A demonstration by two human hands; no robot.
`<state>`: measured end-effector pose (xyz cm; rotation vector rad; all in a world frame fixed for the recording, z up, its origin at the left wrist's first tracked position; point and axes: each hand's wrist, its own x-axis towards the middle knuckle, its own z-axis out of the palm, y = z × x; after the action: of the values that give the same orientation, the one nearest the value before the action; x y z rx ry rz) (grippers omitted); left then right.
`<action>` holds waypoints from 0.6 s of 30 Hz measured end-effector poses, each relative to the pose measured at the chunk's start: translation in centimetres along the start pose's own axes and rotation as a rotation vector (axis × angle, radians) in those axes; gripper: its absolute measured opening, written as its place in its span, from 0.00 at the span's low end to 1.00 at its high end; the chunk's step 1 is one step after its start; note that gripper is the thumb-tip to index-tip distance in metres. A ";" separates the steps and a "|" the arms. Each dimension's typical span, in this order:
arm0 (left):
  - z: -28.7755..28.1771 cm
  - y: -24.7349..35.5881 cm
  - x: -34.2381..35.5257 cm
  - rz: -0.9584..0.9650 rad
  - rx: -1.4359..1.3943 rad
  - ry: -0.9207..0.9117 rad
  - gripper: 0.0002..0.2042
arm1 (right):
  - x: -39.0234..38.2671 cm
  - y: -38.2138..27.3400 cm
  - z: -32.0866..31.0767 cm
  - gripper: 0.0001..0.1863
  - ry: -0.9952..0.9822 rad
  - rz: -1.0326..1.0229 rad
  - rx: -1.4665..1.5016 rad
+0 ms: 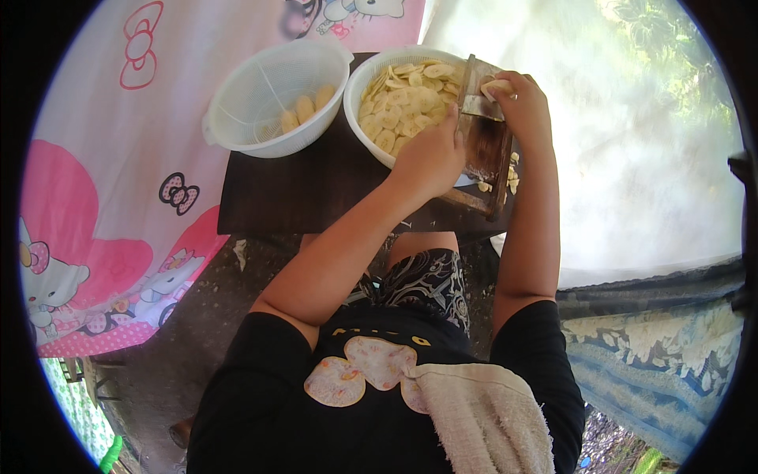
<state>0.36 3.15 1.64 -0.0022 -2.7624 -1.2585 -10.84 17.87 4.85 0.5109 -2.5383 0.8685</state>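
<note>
A wooden slicer with a metal blade plate leans at a slant over the right rim of a white basin. My left hand is closed on the slicer's left edge, its thumb lying along the frame. At the upper end of the board, my right hand grips a peeled banana just above the blade. Thin, pale yellow banana slices fill the basin. Small banana scraps lie beside the slicer's lower right side.
Left of the basin stands a white colander with several peeled bananas. Both rest on a dark table. A pink printed curtain hangs at left, a pale sheet at right. A towel lies over my shirt.
</note>
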 end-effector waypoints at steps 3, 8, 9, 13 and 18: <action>-0.1 -0.2 0.0 0.005 -0.031 -0.009 0.26 | -5.5 -2.9 -1.9 0.16 0.036 -0.044 0.002; 0.1 -0.3 -0.1 0.026 -0.017 0.023 0.26 | -11.2 -3.5 -2.6 0.14 0.080 -0.092 -0.046; 0.2 -0.3 -0.2 0.035 -0.014 0.020 0.26 | -9.6 -2.7 -1.8 0.14 0.140 -0.110 -0.107; 0.3 -0.3 -0.1 0.054 -0.021 0.025 0.27 | 0.4 1.0 1.1 0.14 0.179 -0.092 -0.105; 0.1 0.1 -0.2 0.002 -0.008 0.002 0.26 | -2.7 -0.7 -0.4 0.11 0.147 -0.184 -0.160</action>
<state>0.52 3.35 1.64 -0.0052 -2.7554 -1.2679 -8.12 18.16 4.24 0.5956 -2.3595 0.6084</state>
